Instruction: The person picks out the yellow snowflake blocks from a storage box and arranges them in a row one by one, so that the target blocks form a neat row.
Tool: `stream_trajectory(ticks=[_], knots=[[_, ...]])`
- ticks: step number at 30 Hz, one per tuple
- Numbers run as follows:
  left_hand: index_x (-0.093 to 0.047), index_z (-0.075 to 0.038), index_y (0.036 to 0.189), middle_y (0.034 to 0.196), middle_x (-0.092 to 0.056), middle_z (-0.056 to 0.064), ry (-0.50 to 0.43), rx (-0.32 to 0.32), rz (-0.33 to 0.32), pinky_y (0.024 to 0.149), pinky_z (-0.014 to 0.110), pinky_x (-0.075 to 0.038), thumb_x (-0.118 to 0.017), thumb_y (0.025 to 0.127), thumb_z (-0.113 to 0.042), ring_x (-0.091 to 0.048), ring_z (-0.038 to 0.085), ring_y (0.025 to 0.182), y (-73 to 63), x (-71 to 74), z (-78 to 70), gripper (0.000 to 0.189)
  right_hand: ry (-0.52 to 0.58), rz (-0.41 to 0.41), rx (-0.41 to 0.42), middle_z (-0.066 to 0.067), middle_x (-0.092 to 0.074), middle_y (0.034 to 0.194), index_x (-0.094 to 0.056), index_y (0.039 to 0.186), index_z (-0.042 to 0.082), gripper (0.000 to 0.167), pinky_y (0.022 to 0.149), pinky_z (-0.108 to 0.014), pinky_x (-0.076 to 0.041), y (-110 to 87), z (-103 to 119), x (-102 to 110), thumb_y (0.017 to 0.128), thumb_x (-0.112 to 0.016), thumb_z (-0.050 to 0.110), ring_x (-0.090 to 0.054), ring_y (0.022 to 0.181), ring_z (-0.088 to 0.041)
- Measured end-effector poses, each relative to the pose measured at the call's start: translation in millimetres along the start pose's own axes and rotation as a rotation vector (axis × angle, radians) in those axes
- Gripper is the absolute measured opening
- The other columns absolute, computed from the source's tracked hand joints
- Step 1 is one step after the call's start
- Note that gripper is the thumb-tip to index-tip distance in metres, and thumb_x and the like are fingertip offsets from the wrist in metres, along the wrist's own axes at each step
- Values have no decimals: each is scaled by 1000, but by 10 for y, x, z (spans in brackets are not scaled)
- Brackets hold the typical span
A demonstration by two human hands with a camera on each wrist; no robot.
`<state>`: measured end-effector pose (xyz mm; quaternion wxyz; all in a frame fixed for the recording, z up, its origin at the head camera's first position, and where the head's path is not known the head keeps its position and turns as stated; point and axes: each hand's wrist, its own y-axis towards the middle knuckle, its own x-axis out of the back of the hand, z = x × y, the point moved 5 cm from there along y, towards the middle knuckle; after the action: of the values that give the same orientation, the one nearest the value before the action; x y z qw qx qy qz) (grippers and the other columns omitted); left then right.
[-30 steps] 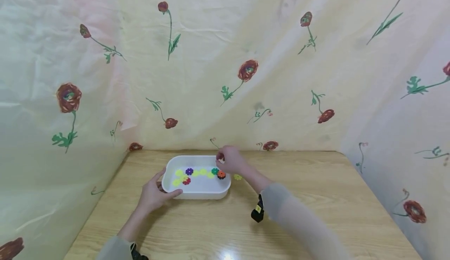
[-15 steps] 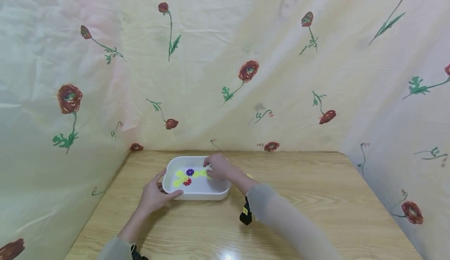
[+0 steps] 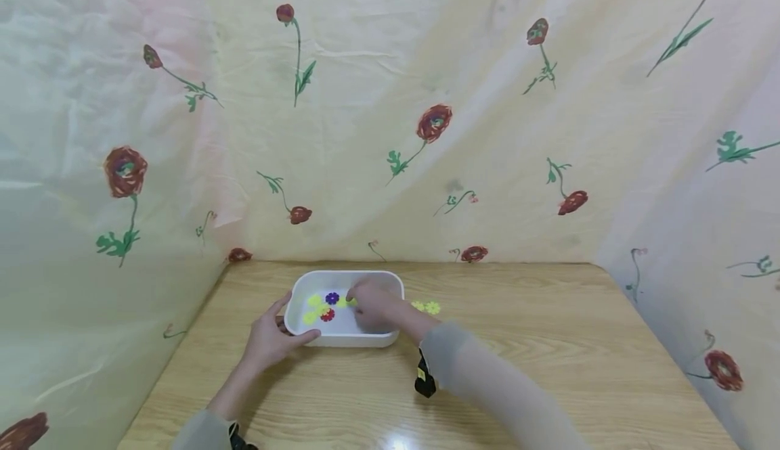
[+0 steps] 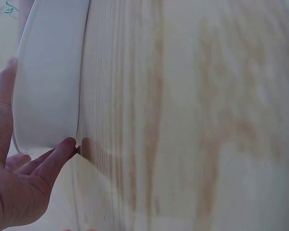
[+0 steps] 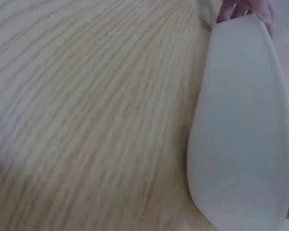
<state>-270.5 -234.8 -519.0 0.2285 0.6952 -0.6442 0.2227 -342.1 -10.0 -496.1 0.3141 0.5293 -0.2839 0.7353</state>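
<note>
A white tray stands on the table, and my left hand grips its left end. The thumb lies over the near rim; the other fingers are against the outer end wall, as the left wrist view shows with the left hand. My right hand is inside the tray's right half, fingertips down by a yellow flower-shaped piece. Its thumb and forefinger look apart, though slightly blurred. A purple flower piece and a red one lie left of it, among several yellow ones. The right hand covers the tray's right part.
Two yellow flower pieces lie on the wooden table just right of the tray. A flower-patterned cloth hangs behind the table and at both sides. The right wrist view shows mostly the tray's outer wall.
My right hand has moved left and down from the tray's right rim into its inside. A second yellow flower piece now shows on the table at the right. The left hand keeps its place.
</note>
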Motion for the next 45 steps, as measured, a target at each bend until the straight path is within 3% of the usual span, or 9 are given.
stream_trajectory(ticks=[9, 17, 21, 25, 29, 38, 45], knots=[[-35, -4, 165, 135, -69, 30, -6, 13, 11, 74, 20, -55, -96, 76, -48, -73, 28, 110, -9, -4, 19, 117, -1, -17, -35, -5, -72, 125, -74, 129, 11, 37, 111, -37, -54, 7, 32, -40, 92, -71, 7, -66, 116, -21], [-35, -3, 165, 133, -70, 30, -19, 5, 15, 70, 20, -55, -96, 76, -47, -73, 25, 105, -12, -12, 16, 116, 36, -10, -67, -5, -77, 123, -79, 118, 11, 30, 106, -32, -57, 20, 30, -21, 90, -75, 2, -69, 117, -21], [-35, -4, 165, 134, -70, 31, -27, 10, 19, 71, 21, -56, -96, 76, -47, -73, 26, 105, -22, -27, 24, 117, 71, -3, -90, -4, -78, 115, -80, 115, 10, 30, 98, -29, -59, 6, 25, -12, 86, -77, 0, -70, 105, -17], [-35, -4, 165, 137, -68, 31, -21, 19, 25, 71, 21, -55, -97, 75, -47, -73, 27, 107, -41, -53, 35, 117, 81, -7, -90, 1, -75, 101, -79, 111, 10, 32, 84, -24, -55, -7, 8, -67, 79, -82, 4, -61, 87, -11], [-35, -5, 165, 137, -68, 31, -25, 24, 28, 74, 21, -56, -96, 75, -48, -73, 29, 110, -40, -68, 34, 117, 101, -23, -79, 4, -71, 98, -78, 112, 11, 34, 77, -22, -52, -6, -3, -80, 78, -83, 7, -58, 82, -9], [-33, -5, 166, 136, -68, 32, -36, 14, 28, 70, 22, -55, -97, 75, -47, -72, 27, 107, 8, -33, 11, 118, 56, -117, -3, -5, -79, 110, -78, 111, 8, 28, 95, -32, -60, -50, 2, 297, 84, -84, 13, -71, 103, -19], [-34, -4, 165, 141, -64, 33, -6, 13, 18, 77, 25, -57, -96, 76, -49, -71, 34, 117, 8, 3, 18, 117, 110, -191, 25, -10, -79, 108, -78, 108, 3, 29, 98, -41, -60, -215, -153, 603, 81, -85, 10, -72, 105, -26]])
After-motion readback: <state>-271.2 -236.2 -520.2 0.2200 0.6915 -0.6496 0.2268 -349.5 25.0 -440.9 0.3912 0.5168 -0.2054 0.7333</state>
